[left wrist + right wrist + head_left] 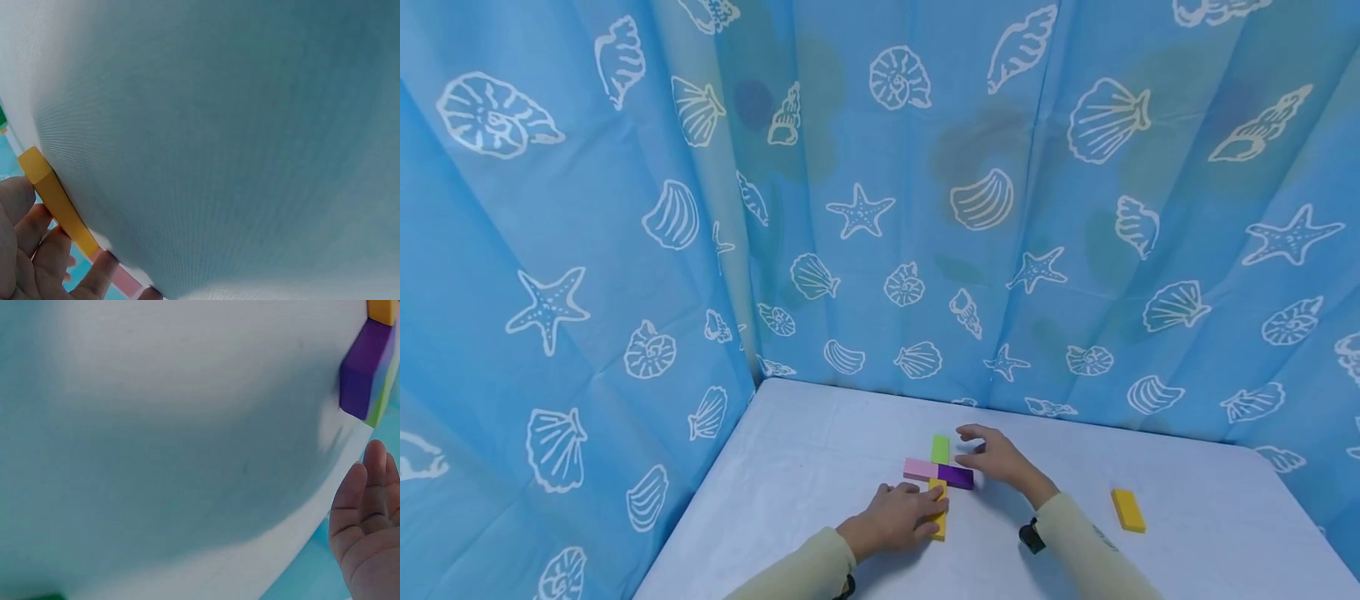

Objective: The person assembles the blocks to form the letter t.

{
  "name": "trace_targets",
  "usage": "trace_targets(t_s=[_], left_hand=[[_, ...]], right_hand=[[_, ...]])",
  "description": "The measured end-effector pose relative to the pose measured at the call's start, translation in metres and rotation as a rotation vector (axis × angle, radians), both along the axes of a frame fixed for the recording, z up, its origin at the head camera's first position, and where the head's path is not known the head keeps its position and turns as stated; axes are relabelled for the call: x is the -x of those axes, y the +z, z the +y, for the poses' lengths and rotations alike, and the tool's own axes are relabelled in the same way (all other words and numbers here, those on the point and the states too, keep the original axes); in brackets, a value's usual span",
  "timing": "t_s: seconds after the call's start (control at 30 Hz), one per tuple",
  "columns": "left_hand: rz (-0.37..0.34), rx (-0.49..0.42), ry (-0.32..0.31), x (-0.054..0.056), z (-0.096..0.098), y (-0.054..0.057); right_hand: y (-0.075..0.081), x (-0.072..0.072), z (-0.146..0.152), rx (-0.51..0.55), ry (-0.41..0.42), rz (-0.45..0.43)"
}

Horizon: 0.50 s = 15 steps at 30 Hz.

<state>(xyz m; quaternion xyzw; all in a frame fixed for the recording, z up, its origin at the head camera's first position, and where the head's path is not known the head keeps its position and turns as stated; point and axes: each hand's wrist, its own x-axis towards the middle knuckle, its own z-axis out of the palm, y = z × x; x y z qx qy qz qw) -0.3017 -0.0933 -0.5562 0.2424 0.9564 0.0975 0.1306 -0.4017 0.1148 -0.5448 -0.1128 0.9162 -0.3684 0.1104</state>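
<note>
Four blocks lie touching or nearly so in a cross-like group on the white table. A light green block (pixel 941 448) is at the far end, a pink block (pixel 921 469) at the left, a purple block (pixel 956 477) at the right. A yellow block (pixel 938 535) points toward the person. My left hand (pixel 897 517) rests with spread fingers over this yellow block, partly covering it; the left wrist view shows fingertips against its side. My right hand (pixel 997 457) hovers beside the green and purple blocks, apart from them, its fingers loosely bent and holding nothing.
Another yellow block (pixel 1128 510) lies apart on the right side of the white-covered table (pixel 1045 433). A blue curtain (pixel 910 208) with white shell prints hangs behind and to the left. Dark straps (pixel 1032 537) sit at the wrists.
</note>
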Motion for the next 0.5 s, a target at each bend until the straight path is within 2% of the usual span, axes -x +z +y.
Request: trace_targets(t_s=[0.3,0.5], left_hand=[[-0.009,-0.021,-0.002,0.0,0.0,-0.001],[-0.002,-0.011,-0.006,0.002,-0.001,0.001]], right_hand=[[0.01,-0.015,0.022,-0.001,0.008,0.006],[0.015,-0.016,0.044,0.007,0.015,0.014]])
